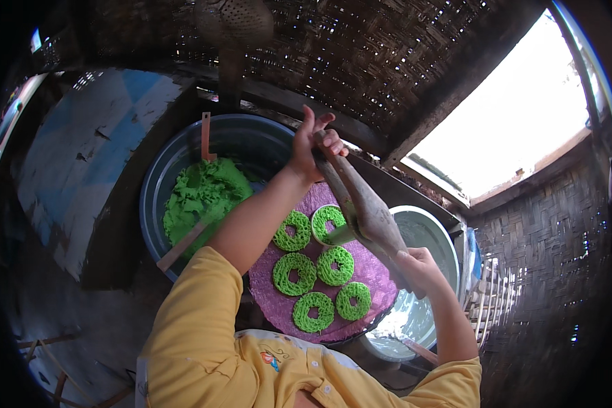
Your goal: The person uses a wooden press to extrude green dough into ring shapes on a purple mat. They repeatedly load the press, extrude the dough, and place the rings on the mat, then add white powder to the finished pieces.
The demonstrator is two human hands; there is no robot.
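Both my hands are on a long wooden hand press, which lies slantwise over a round pink sheet. My left hand grips its two handle ends at the far side, the thumb sticking up. At the near right end, my right hand is closed round the wood. A green cylinder sticks out from under the press, over a lacy green dough ring with a pale rim around it. Several more rings of green strands, such as one ring, lie on the sheet.
Left of the sheet stands a large dark blue tub holding green dough, a wooden stick and a flat reddish tool. A pale green basin with a glossy whitish content stands right. Woven walls and a bright window enclose the space.
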